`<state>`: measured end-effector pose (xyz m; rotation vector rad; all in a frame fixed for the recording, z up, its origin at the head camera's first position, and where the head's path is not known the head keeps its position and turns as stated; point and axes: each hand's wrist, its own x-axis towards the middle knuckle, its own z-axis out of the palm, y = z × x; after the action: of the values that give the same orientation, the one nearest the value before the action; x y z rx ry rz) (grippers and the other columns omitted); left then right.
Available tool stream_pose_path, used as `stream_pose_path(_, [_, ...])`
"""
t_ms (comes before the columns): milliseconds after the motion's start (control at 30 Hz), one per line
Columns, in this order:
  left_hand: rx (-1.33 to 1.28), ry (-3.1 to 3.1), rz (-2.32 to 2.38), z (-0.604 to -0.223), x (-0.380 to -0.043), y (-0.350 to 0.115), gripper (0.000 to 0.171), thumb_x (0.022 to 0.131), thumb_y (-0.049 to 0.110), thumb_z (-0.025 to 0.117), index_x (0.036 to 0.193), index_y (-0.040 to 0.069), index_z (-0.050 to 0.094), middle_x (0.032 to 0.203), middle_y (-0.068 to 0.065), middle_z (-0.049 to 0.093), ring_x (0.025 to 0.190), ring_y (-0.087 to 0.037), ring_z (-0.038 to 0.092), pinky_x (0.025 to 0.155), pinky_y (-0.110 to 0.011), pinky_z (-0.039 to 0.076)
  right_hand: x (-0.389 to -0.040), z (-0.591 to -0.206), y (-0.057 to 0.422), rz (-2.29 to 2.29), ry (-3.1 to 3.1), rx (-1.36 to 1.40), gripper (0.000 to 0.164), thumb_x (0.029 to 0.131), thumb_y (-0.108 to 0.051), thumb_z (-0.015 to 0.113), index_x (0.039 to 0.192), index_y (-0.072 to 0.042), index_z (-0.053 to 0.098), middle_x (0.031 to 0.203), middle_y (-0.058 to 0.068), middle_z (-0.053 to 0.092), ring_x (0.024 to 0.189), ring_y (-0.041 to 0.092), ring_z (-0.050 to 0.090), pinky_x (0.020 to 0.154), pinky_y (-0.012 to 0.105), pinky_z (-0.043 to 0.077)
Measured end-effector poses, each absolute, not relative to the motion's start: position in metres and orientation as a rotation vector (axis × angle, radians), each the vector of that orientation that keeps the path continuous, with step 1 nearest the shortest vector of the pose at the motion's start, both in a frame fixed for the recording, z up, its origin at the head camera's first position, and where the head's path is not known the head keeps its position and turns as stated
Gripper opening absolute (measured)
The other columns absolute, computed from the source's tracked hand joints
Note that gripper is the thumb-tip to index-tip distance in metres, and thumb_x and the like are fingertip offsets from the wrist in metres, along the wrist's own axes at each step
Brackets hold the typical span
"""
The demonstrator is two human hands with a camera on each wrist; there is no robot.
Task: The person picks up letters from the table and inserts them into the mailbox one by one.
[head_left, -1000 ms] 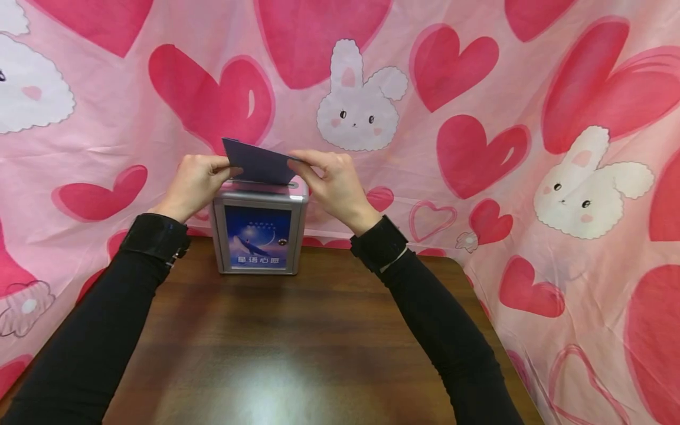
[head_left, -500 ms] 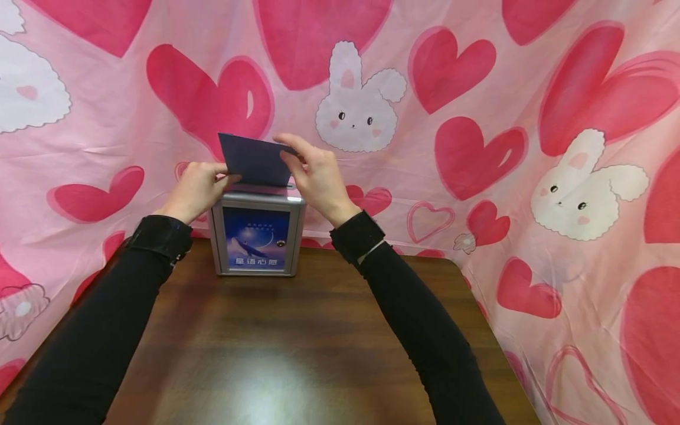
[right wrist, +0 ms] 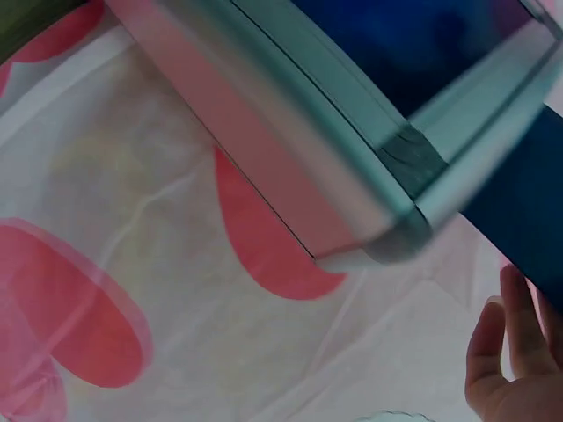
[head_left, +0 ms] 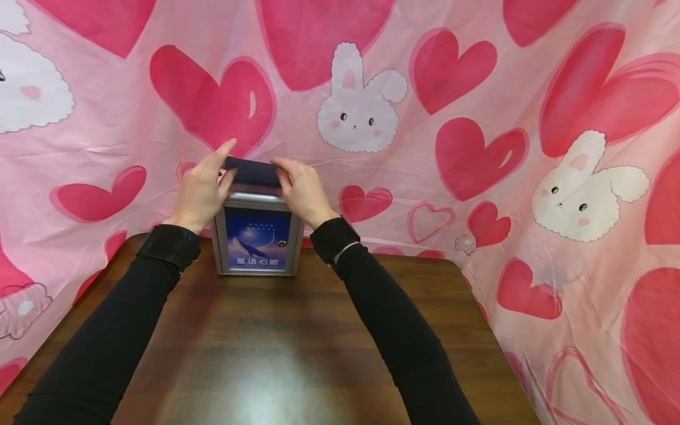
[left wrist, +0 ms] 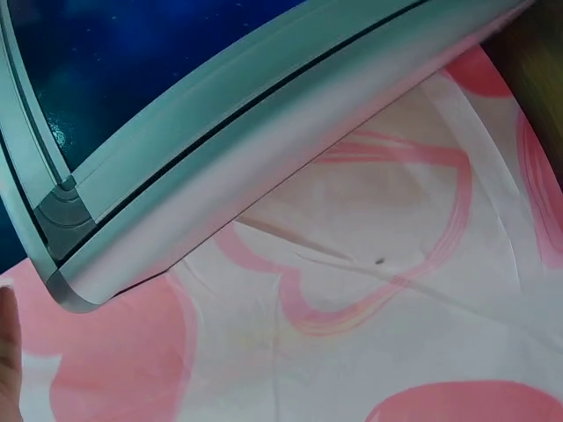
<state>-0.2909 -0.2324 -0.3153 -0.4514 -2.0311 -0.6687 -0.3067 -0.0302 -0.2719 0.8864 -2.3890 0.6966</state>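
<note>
A dark blue card stands on edge in the top slot of a silver locking box, only its upper part showing. My right hand pinches the card's right edge, thumb in front and index finger at the top. At the left edge is my left hand, index finger raised straight above the card and thumb by its front face. The right wrist view shows the fingers beside the card; in the left wrist view only a sliver of a finger appears.
The box stands at the back of a brown wooden table, its picture door towards me. A pink cloth with hearts and rabbits hangs directly behind and along the right side.
The card has sunk lower into the box slot. My right hand has moved left and down with it; my left hand has shifted slightly up and its index finger has lifted off the card.
</note>
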Motion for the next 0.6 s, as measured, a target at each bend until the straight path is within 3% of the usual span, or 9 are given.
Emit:
stream_pose_path(167, [-0.431,-2.035,-0.536,-0.321,-0.290,-0.232,0.042,0.089,0.009,0.065,0.130,0.008,0.057,0.110,-0.024,0.067,0.095,-0.042,0.062,0.072,-0.058,0.052,-0.309,-0.283,-0.034,0.444,-2.455,0.835,0.034,0.097,-0.022,0.051,0.127,-0.011,0.062,0.123,0.006,0.067,0.113,0.022,0.057,0.097,0.039,0.048])
stream_pose_path(267, [-0.399,-2.074,-0.537,-0.325,-0.289,-0.232,0.030,0.091,0.013,0.062,0.120,0.004,0.065,0.108,-0.022,0.068,0.101,-0.039,0.060,0.075,-0.059,0.050,-0.307,-0.288,-0.037,0.325,-2.507,0.816,0.038,0.098,-0.029,0.049,0.130,-0.012,0.059,0.128,0.006,0.063,0.116,0.025,0.054,0.095,0.043,0.048])
stream_pose_path(600, [-0.320,-2.194,-0.502,-0.336,-0.284,-0.233,0.029,0.093,0.023,0.057,0.101,-0.001,0.070,0.105,-0.023,0.069,0.105,-0.040,0.055,0.087,-0.061,0.046,-0.301,-0.303,-0.036,0.233,-2.583,0.810,0.037,0.096,-0.030,0.049,0.128,-0.014,0.060,0.136,0.009,0.056,0.126,0.027,0.044,0.097,0.047,0.046])
